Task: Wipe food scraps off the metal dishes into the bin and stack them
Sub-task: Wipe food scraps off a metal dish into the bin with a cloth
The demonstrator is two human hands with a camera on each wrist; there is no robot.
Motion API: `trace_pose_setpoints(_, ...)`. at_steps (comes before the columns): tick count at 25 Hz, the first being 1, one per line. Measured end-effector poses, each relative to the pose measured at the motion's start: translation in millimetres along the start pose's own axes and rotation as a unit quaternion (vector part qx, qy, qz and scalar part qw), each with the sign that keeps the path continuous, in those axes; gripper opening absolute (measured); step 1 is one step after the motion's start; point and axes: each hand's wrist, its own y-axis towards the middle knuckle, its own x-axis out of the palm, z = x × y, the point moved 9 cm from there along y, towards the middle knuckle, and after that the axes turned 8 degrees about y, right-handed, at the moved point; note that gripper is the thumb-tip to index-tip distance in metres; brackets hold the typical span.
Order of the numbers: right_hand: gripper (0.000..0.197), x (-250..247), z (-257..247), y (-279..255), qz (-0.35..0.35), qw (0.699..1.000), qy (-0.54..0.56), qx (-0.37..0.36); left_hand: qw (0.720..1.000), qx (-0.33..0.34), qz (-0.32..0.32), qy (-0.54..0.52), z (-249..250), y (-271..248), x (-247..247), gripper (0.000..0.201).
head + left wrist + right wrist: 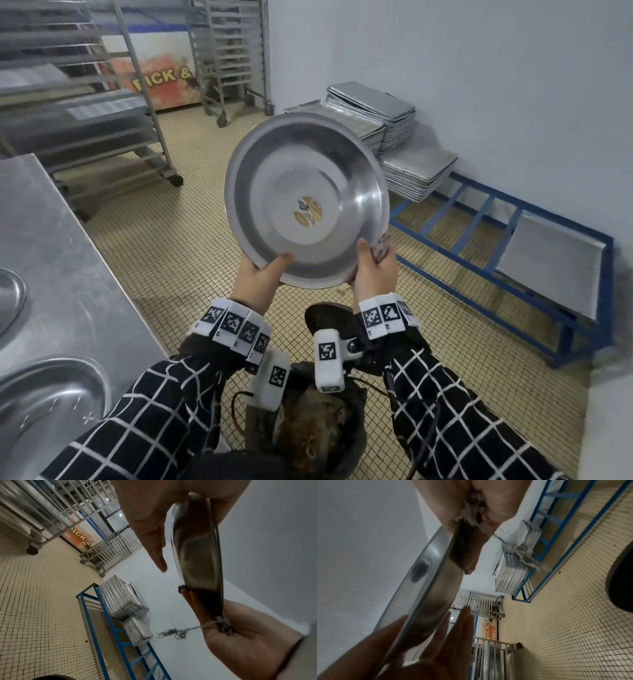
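Steel bowl [305, 202] is held up on edge above the tiled floor [171, 240], right of the worktop [51, 240]. Left hand [255, 284] pinches its lower rim, thumb inside; right hand [371, 270] clamps a frayed cloth [383, 247] against the rim.

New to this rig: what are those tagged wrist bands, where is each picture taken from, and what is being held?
No machine: a person works with bare hands. The white bands carry printed markers; a small camera sits at each wrist. The wide picture is from a head-worn camera looking down; the other two look along each hand. The left hand and right hand hold a steel bowl by its lower rim; the right also has a grey rag bunched in it. More bowls lie on the steel table at left. Tray stacks sit on a blue rack by the wall.
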Motion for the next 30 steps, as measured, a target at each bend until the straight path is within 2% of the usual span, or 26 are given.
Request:
trace_pose_setpoints(3,0.002,9,2,-2,-0.043,0.998,-0.054,0.002,0.997,-0.053,0.023,-0.045,-13,5,-13,0.021)
trace_pose_setpoints(5,0.009,9,-2,-5,-0.068,0.993,-0.099,-0.016,0.996,-0.067,0.049,-0.037,-17,10,-27,0.019)
trace_pose_setpoints(7,0.021,8,-10,-12,-0.094,0.976,-0.181,-0.075,0.996,-0.064,0.058,-0.021,-16,14,-37,0.020)
trace_pose_setpoints(9,0.030,17,-12,-25,-0.154,0.947,-0.242,-0.143,0.998,-0.048,0.046,0.005,-12,13,-38,0.020)
trace_pose_setpoints(11,0.038,40,-2,-44,-0.259,0.910,-0.274,-0.170,0.999,-0.022,0.025,0.041,-6,12,-34,0.014)
trace_pose_setpoints(12,0.042,54,5,-59,-0.323,0.882,-0.294,-0.178,0.999,-0.011,0.017,0.043,-4,10,-30,0.018)
trace_pose_setpoints(14,0.053,79,18,-91,-0.417,0.805,-0.354,-0.232,1.000,0.011,0.009,0.023,2,9,-23,0.026)
trace_pose_setpoints(15,0.060,85,22,-103,-0.437,0.773,-0.379,-0.262,1.000,0.025,0.007,0.014,7,9,-21,0.027)
trace_pose_setpoints(18,0.064,83,31,-95,-0.429,0.717,-0.462,-0.298,0.999,0.043,-0.005,-0.011,21,10,-19,0.024)
trace_pose_setpoints(21,0.061,64,34,-47,-0.361,0.662,-0.582,-0.304,0.999,0.037,-0.002,-0.014,24,15,-23,0.019)
trace_pose_setpoints(22,0.063,58,32,-33,-0.338,0.656,-0.606,-0.297,0.999,0.038,-0.002,-0.012,24,16,-23,0.020)
trace_pose_setpoints(24,0.068,59,27,-27,-0.320,0.663,-0.611,-0.293,0.999,0.043,0.002,-0.005,24,20,-20,0.022)
trace_pose_setpoints(25,0.067,67,23,-37,-0.330,0.677,-0.587,-0.298,0.999,0.047,0.006,-0.005,25,21,-19,0.022)
trace_pose_setpoints(28,0.057,85,14,-78,-0.363,0.743,-0.472,-0.307,0.998,0.060,0.025,-0.024,29,24,-17,0.025)
trace_pose_setpoints(30,0.053,80,12,-81,-0.342,0.761,-0.456,-0.310,0.997,0.064,0.031,-0.030,34,24,-17,0.023)
